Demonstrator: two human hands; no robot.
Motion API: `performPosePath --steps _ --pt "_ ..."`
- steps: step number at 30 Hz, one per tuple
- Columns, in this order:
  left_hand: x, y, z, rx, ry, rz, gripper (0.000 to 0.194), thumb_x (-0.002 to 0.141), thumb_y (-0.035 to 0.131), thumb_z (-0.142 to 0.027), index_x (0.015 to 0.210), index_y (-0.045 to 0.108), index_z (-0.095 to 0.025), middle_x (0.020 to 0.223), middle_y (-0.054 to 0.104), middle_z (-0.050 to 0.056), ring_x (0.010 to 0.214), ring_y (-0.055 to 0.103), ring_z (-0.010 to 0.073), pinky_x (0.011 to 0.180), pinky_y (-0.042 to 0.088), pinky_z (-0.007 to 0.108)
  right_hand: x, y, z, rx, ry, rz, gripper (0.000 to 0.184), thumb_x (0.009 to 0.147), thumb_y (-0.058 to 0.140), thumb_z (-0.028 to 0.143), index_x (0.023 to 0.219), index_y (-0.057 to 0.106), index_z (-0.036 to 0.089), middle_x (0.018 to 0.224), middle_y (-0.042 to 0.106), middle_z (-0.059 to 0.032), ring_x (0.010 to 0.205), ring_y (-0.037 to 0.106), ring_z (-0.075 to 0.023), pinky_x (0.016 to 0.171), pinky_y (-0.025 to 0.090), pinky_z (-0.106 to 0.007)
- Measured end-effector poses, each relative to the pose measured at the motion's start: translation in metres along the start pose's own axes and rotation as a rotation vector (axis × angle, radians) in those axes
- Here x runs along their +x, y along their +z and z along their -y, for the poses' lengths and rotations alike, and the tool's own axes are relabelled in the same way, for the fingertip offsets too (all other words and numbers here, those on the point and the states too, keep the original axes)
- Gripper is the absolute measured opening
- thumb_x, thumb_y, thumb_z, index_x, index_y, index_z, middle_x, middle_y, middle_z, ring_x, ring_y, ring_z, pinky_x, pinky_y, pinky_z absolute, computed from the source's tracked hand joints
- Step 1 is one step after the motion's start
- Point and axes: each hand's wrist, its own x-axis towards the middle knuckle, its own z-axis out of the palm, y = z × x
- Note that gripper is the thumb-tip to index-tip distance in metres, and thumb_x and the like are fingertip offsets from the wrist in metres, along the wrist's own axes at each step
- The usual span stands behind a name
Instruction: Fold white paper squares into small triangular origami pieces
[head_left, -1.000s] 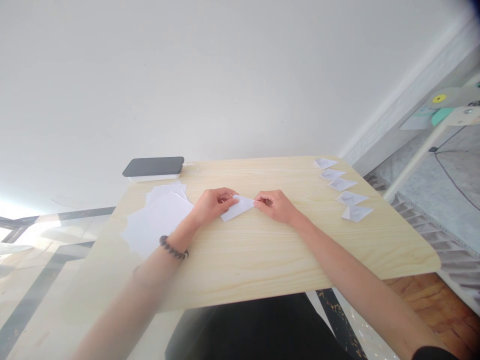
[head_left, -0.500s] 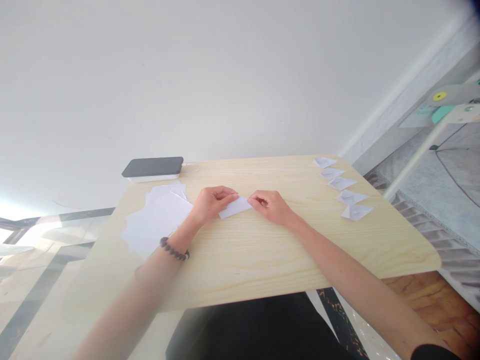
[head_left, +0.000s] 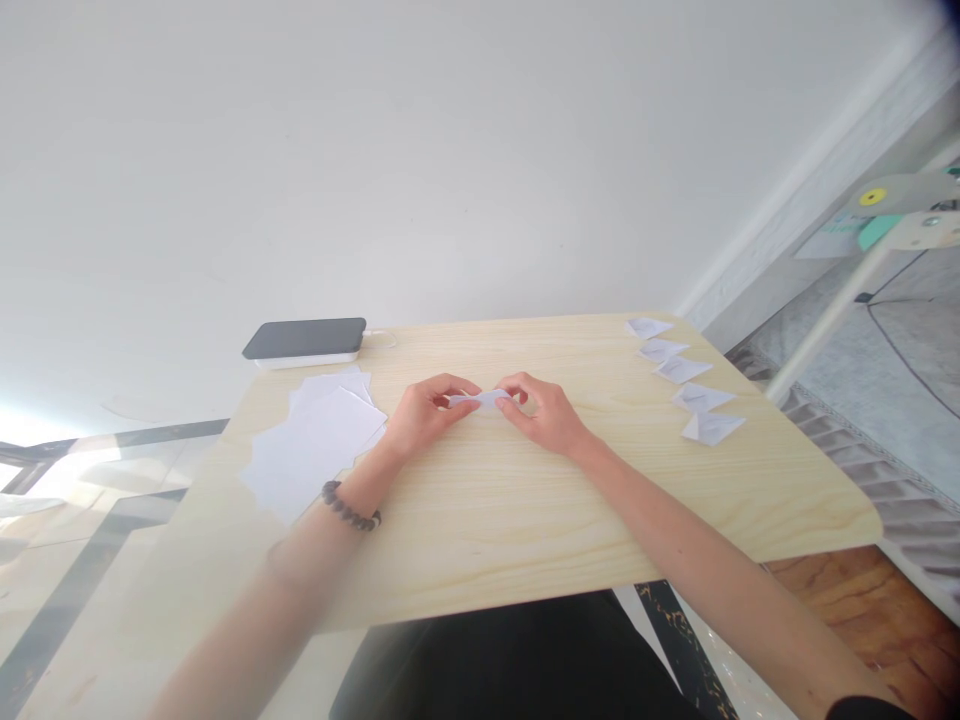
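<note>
A small folded piece of white paper is held between my two hands over the middle of the table. My left hand pinches its left end, thumb in front and fingers behind. At the right end, my right hand grips it the same way. The paper shows as a narrow strip, and parts of it are hidden by my fingers. Left of my left hand lies a spread stack of white paper sheets. Several folded white paper shapes stand in a row on the right.
At the back left is a dark flat device on a white base, with a white cable beside it. A pale wall rises behind the table. A white metal frame stands on the floor at the right.
The paper has turned from a flat sloping piece to a narrow, nearly level strip. My right hand's fingers have moved behind it, and both thumbs now press its front.
</note>
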Motion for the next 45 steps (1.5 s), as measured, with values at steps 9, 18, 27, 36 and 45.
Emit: performPosePath --steps 9,18,27,36,45 --pt "-0.001 -0.002 -0.003 -0.053 -0.046 -0.047 0.025 0.072 0.060 -0.036 0.083 0.062 -0.014 0.085 0.066 0.006 0.071 0.061 0.0144 0.070 0.049 0.029 -0.001 -0.005 0.002 0.035 -0.022 -0.034 0.012 0.078 0.049 0.025 0.087 0.054 0.019 0.081 0.062 -0.0012 0.071 0.054 -0.0113 0.069 0.042 -0.024" --pt "-0.001 0.000 -0.002 0.024 0.062 0.034 0.025 0.083 0.044 -0.035 0.092 0.060 -0.017 0.089 0.064 0.006 0.077 0.058 0.0140 0.069 0.049 0.027 0.000 -0.005 0.004 0.085 -0.064 -0.038 0.013 0.080 0.050 0.027 0.085 0.060 0.020 0.088 0.065 -0.0034 0.080 0.058 -0.0140 0.075 0.044 -0.028" --pt "-0.002 -0.002 -0.008 0.169 0.145 -0.069 0.020 0.080 0.050 -0.035 0.087 0.057 -0.017 0.095 0.064 0.006 0.086 0.059 0.0150 0.068 0.050 0.026 -0.001 -0.004 0.009 0.100 0.002 -0.050 0.014 0.079 0.051 0.028 0.085 0.061 0.020 0.090 0.066 -0.0037 0.081 0.060 -0.0152 0.073 0.045 -0.028" --pt "-0.002 -0.003 0.000 0.403 0.411 -0.115 0.023 0.082 0.050 -0.028 0.102 0.061 -0.023 0.113 0.056 0.007 0.097 0.054 0.0174 0.070 0.050 0.027 -0.002 -0.003 0.010 0.065 0.079 -0.139 0.017 0.079 0.051 0.030 0.086 0.062 0.019 0.089 0.067 -0.0039 0.076 0.060 -0.0143 0.065 0.045 -0.025" --pt "-0.001 -0.005 0.002 0.550 0.492 -0.160 0.026 0.080 0.053 -0.025 0.106 0.060 -0.026 0.096 0.059 0.005 0.086 0.053 0.0158 0.072 0.046 0.029 -0.001 0.000 0.008 0.063 0.109 -0.188 0.018 0.079 0.051 0.031 0.087 0.063 0.020 0.088 0.067 -0.0029 0.075 0.060 -0.0137 0.065 0.046 -0.024"
